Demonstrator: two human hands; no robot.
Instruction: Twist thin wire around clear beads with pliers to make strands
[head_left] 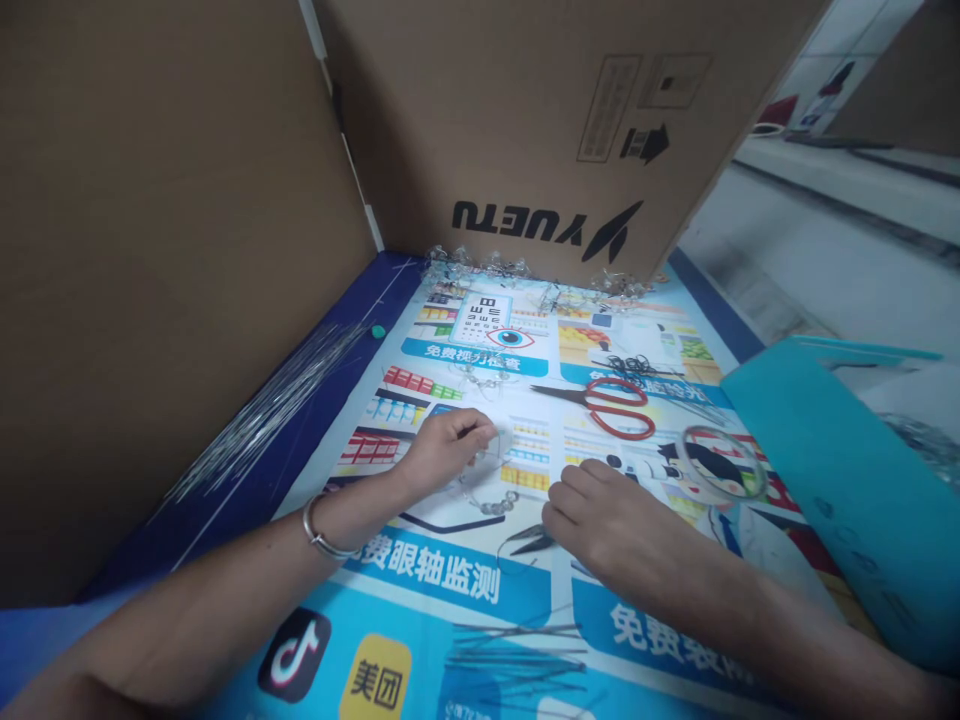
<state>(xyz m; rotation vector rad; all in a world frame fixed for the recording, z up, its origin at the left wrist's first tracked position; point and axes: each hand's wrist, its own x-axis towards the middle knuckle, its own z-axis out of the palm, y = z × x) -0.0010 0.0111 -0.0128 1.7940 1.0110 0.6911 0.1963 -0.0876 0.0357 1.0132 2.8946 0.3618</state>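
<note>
My left hand (454,445), with a metal bangle at its wrist, is closed in a pinch over the printed mat. From its fingertips a thin wire appears to run down to a strand of clear beads (491,503) lying just below. My right hand (596,510) is curled with its knuckles up. Dark pointed plier jaws (531,541) stick out to the left from under it, and the handles are hidden by the hand. Scissors with red handles (619,408) lie beyond my right hand, pointing left.
Cardboard panels (540,120) stand at the left and back. Straight wires (277,405) lie at left, dark wire pieces (517,655) in front. Beaded pieces (487,265) line the back. At right are a clear round ring (724,463) and a teal box (817,490); black coiled wire (630,367) lies behind the scissors.
</note>
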